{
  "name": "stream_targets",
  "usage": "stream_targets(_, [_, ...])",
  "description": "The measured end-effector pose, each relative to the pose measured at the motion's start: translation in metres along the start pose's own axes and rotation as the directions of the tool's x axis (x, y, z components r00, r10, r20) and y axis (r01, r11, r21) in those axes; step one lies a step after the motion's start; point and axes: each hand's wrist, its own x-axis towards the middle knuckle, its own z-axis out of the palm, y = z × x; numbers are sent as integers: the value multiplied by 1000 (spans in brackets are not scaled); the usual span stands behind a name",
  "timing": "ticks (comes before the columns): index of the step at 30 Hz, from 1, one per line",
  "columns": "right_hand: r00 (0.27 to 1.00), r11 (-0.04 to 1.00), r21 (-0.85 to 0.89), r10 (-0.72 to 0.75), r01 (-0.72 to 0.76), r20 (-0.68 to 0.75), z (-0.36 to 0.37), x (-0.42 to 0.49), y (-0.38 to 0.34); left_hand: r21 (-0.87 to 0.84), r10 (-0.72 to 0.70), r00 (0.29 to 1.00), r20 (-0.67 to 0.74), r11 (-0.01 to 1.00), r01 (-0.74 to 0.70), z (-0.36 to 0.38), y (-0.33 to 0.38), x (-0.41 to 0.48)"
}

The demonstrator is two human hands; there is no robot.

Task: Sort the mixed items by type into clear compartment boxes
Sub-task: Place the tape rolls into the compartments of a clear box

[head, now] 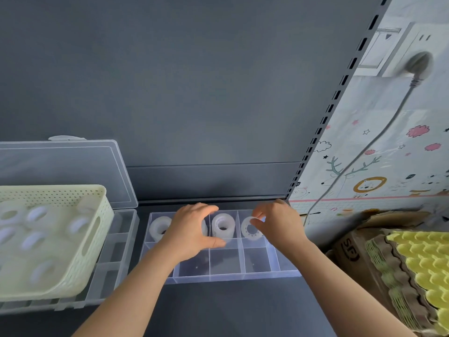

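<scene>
A clear compartment box (226, 276) lies on the dark shelf before me. Its back row holds clear tape rolls: one at the left (159, 227), one in the middle (223, 226), one at the right (251, 229). My left hand (192, 229) arches over the second back compartment, fingers curled round a roll that is mostly hidden under it. My right hand (277, 223) pinches the rim of the right roll, which stands tilted in its compartment. The front compartments look empty.
At the left a pale yellow basket (97, 229) with several tape rolls sits on a second clear compartment box (116, 263) whose lid stands open. Egg trays (418, 263) and a cardboard box (349, 246) crowd the right. A power cable (359, 154) hangs down the wall.
</scene>
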Motion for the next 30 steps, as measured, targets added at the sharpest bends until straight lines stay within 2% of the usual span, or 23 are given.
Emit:
stream_targets(4, [993,974,-190,-117,121,33,5,0,2,2,-2,1000,-15,1000,2,1,-1,0])
stream_targets(7, [989,970,-193,-150,147,-2,8,-1,6,14,-6,1000,-8,1000,6,0,1,-2])
stream_targets(9, [986,980,-129,-159,151,-58,2,-4,2,1,-12,1000,-15,1000,12,-3,2,-7])
stream_targets(12, [967,973,-27,-231,229,-110,-12,-10,-21,-82,-18,992,-126,997,8,-17,3,-23])
stream_targets(17, [927,916,141,-373,376,-51,-24,-21,-96,-60,-16,951,-310,998,-3,-79,-19,-85])
stream_targets(22, [901,843,353,-433,407,-5,-17,-25,-175,-28,-119,899,-421,993,118,-145,-97,-146])
stream_targets(26, [884,791,471,-465,390,50,1,-23,-239,67,-244,899,-363,956,287,-180,-184,-162])
stream_targets(30, [883,812,465,-453,352,123,24,-17,-287,275,-280,942,-185,906,323,-193,-233,-152])
